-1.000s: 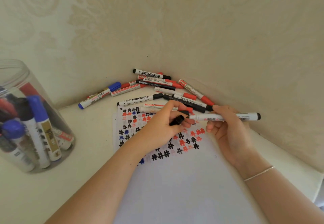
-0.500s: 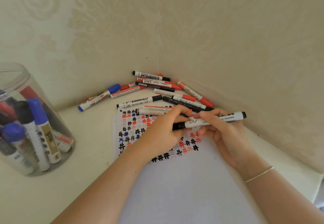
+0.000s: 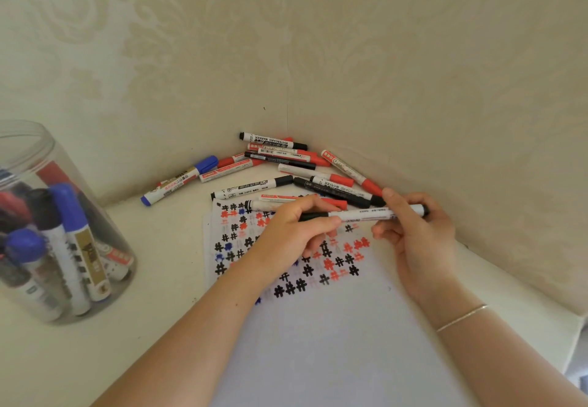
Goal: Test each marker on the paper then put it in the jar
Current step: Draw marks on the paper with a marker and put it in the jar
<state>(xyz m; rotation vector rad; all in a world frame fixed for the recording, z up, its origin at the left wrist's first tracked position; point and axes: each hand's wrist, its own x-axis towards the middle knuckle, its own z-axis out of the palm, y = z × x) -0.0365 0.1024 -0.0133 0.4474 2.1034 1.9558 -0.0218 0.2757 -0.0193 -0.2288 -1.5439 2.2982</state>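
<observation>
Head view: my left hand (image 3: pixel 296 231) has just pushed the cap back on the black marker (image 3: pixel 362 214), both hands pinching it, my right hand (image 3: pixel 413 231) at its tail, ready for the jar (image 3: pixel 28 152).

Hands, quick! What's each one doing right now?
Left hand: grips the black-capped marker near its cap end.
Right hand: pinches the same marker's other end.
</observation>
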